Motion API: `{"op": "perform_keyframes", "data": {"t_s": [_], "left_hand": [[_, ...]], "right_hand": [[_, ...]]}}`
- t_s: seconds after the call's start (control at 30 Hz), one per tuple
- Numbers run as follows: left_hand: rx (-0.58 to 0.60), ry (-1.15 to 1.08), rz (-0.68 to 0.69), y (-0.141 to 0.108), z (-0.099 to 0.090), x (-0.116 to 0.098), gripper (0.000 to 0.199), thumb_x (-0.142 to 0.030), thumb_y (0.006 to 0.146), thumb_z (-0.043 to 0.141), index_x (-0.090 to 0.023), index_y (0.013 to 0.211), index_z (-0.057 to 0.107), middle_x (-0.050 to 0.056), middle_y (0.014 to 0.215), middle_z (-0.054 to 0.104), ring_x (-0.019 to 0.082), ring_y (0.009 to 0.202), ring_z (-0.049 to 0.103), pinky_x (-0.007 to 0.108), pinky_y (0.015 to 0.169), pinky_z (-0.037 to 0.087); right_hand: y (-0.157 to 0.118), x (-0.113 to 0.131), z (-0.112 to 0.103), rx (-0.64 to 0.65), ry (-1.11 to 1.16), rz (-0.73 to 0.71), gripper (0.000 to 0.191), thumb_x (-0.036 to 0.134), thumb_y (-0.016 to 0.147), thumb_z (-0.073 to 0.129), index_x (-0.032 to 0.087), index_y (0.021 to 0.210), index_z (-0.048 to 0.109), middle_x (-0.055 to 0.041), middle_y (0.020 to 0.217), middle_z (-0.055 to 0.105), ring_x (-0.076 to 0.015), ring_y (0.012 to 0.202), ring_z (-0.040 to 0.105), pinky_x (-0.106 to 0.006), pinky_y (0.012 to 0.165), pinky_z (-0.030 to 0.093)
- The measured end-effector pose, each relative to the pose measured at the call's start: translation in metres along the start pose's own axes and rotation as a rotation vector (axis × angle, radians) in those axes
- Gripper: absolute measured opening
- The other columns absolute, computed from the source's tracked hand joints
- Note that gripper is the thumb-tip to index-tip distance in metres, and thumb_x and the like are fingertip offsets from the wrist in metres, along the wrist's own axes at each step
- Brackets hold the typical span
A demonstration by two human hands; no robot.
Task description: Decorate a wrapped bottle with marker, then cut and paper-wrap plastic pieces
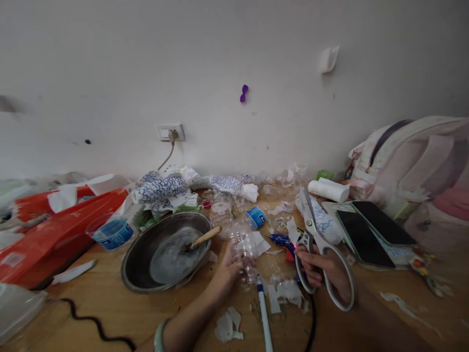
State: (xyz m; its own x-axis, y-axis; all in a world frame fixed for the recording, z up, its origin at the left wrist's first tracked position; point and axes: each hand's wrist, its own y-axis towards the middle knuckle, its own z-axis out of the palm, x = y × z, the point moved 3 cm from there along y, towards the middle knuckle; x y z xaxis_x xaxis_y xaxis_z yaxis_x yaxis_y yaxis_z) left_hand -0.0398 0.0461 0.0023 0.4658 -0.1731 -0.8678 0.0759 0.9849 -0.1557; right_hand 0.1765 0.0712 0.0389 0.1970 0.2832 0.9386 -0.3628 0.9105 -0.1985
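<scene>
Clear plastic bottle (pixel 246 250) held in left hand (pixel 229 264), just right of metal bowl (pixel 141 249); scissors (pixel 311 226) gripped by handles in right hand (pixel 326 270), farther right of bowl.

Table (pixel 110 303): wood, smooth, slight sheen. Bowl (pixel 141 254): metal, dull inside, smooth rim; brush (pixel 207 235) in it w/ bare-wood handle. Scissors (pixel 317 235): mtl blades, satin; handles smooth, plastic or coated mtl, can't tell. Bottle (pixel 246 252): clear plastic, ribbed, glossy. Marker (pixel 264 313): smooth plastic. Scraps (pixel 227 325): thin, matt, papery. Twd table's lt edge, bag (pixel 54 239): creased plastic, glossy. Nr back edge, wraps (pixel 161 188): matt, crumpled, paper-like. Twd rt edge, phone (pixel 364 239): glassy front, v. smooth; backpack (pixel 403 166): cloth, matt, soft folds. Wall (pixel 220 58): matt, mostly smooth.
</scene>
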Motion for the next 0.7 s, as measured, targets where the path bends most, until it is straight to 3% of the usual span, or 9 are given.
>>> {"op": "perform_keyframes", "data": {"t_s": [0.1, 0.23, 0.43, 0.57, 0.7], "left_hand": [[0.054, 0.003, -0.043, 0.000, 0.002, -0.002, 0.067, -0.035, 0.060, 0.082, -0.023, 0.117, 0.048, -0.004, 0.069, 0.064, 0.011, 0.051, 0.054, 0.022, 0.050, 0.039], [0.038, -0.020, -0.090, -0.004, 0.008, -0.003, 0.056, -0.040, 0.064, 0.079, -0.021, 0.110, 0.053, -0.002, 0.069, 0.064, 0.012, 0.052, 0.055, 0.023, 0.050, 0.041], [0.111, 0.039, -0.152, -0.015, 0.020, 0.003, 0.057, -0.050, 0.060, 0.081, -0.018, 0.104, 0.061, -0.002, 0.062, 0.062, 0.011, 0.046, 0.052, 0.023, 0.045, 0.039], [0.252, 0.110, -0.183, -0.028, 0.033, 0.005, 0.048, -0.052, 0.065, 0.078, -0.018, 0.095, 0.065, -0.001, 0.064, 0.062, 0.011, 0.048, 0.053, 0.023, 0.048, 0.039], [0.371, 0.084, -0.184, -0.033, 0.039, 0.008, 0.053, -0.048, 0.070, 0.076, -0.022, 0.113, 0.059, 0.001, 0.076, 0.066, 0.011, 0.048, 0.055, 0.024, 0.048, 0.041]], "right_hand": [[-0.002, 0.005, 0.002, -0.053, 0.014, 0.031, 0.051, 0.054, 0.055, 0.083, 0.017, 0.070, 0.051, 0.0094, 0.048, 0.039, -0.0022, 0.035, 0.027, -0.017, 0.033, 0.024], [-0.007, 0.002, 0.011, -0.097, 0.015, 0.068, 0.060, 0.058, 0.044, 0.086, 0.016, 0.071, 0.053, 0.0082, 0.049, 0.046, -0.0013, 0.033, 0.029, -0.016, 0.032, 0.025], [-0.015, -0.034, 0.027, -0.008, -0.014, 0.036, 0.060, 0.060, 0.058, 0.080, 0.014, 0.089, 0.056, -0.0009, 0.068, 0.064, -0.0012, 0.033, 0.034, -0.018, 0.036, 0.024], [-0.016, -0.048, 0.032, 0.036, -0.020, 0.004, 0.068, 0.067, 0.048, 0.082, 0.016, 0.084, 0.056, 0.0033, 0.062, 0.056, -0.0001, 0.035, 0.029, -0.017, 0.035, 0.021], [-0.014, -0.044, 0.032, 0.031, -0.124, 0.080, 0.078, 0.078, 0.034, 0.079, 0.017, 0.076, 0.055, 0.0090, 0.045, 0.039, -0.0011, 0.032, 0.024, -0.018, 0.032, 0.018]]}}
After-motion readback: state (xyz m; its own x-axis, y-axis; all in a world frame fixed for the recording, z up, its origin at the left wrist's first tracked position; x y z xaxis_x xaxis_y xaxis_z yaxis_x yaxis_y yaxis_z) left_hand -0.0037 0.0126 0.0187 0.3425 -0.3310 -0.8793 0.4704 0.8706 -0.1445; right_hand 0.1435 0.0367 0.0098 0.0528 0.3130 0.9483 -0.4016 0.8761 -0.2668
